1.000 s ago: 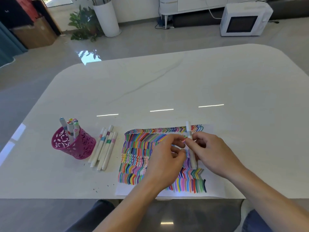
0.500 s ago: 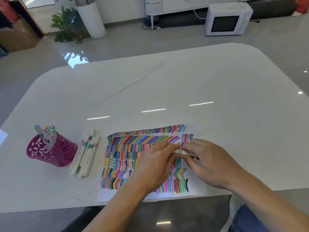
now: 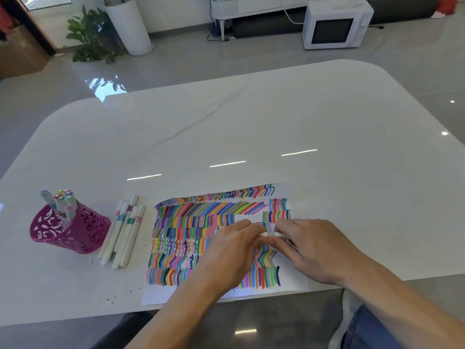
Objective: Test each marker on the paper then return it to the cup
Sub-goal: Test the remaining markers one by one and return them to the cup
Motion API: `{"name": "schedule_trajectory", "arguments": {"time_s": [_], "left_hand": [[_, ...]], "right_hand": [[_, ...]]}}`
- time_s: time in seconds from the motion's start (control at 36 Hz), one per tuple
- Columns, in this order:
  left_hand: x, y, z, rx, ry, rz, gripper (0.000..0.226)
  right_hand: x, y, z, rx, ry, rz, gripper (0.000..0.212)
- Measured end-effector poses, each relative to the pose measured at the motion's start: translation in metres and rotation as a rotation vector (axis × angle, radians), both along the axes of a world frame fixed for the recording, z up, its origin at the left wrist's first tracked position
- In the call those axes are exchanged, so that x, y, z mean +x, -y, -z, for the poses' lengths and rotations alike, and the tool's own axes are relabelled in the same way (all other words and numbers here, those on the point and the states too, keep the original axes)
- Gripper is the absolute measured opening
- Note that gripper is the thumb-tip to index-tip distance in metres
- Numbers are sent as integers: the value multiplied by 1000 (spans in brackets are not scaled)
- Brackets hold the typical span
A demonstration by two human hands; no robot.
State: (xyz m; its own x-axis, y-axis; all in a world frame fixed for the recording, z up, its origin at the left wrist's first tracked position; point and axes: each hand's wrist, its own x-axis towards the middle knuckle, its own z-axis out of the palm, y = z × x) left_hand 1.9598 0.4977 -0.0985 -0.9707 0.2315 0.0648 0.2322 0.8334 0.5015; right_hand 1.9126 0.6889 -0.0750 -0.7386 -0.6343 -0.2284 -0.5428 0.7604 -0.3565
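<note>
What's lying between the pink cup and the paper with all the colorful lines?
In the head view, a small bunch of white markers lies side by side on the table, between the pink cup and the paper.

One cup (image 3: 86,231), one paper (image 3: 191,222), five loose markers (image 3: 125,234), one held marker (image 3: 278,234).

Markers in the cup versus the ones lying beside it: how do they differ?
The markers in the cup stand leaning inside the pink cup; the loose markers lie flat, side by side, on the table between the pink cup and the paper. Only the upper ends of the markers in the cup show; the loose markers show full length. Both have pale bodies with coloured marks.
</note>
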Motion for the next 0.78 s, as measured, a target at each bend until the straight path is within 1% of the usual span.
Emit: {"name": "schedule_trajectory", "arguments": {"time_s": [0.06,0.19,0.31,0.36,0.42,0.53,0.61,0.64,0.69,0.72,0.78], "left_hand": [[0,1,0,34,-3,-9,19],[2,3,-2,67,-10,-4,20],[-1,15,-9,89,-42,-99,27],[-3,23,-10,109,-63,-167,23],[-4,26,-10,108,-76,-179,19],[-1,21,-6,77,-47,-102,21],[0,18,0,42,-30,-30,24],[0,17,1,34,-21,-6,24],[1,16,4,19,-3,41,25],[1,16,5,8,7,66,26],[1,16,10,-5,16,94,26]], "right_hand": [[0,0,-1,8,-3,-4,34],[-2,-2,2,-43,-26,15,46],[-10,-11,1,-92,-46,113,56],[-13,-15,-3,-114,-26,157,53],[-12,-14,-7,-120,-3,187,46],[-10,-8,-6,-167,28,214,38],[-11,-10,3,-254,56,262,42],[-12,-10,5,-280,70,287,38],[-13,-10,8,-326,119,337,23],[-14,-9,9,-352,143,353,23],[-16,-8,8,-415,191,367,32]]}}
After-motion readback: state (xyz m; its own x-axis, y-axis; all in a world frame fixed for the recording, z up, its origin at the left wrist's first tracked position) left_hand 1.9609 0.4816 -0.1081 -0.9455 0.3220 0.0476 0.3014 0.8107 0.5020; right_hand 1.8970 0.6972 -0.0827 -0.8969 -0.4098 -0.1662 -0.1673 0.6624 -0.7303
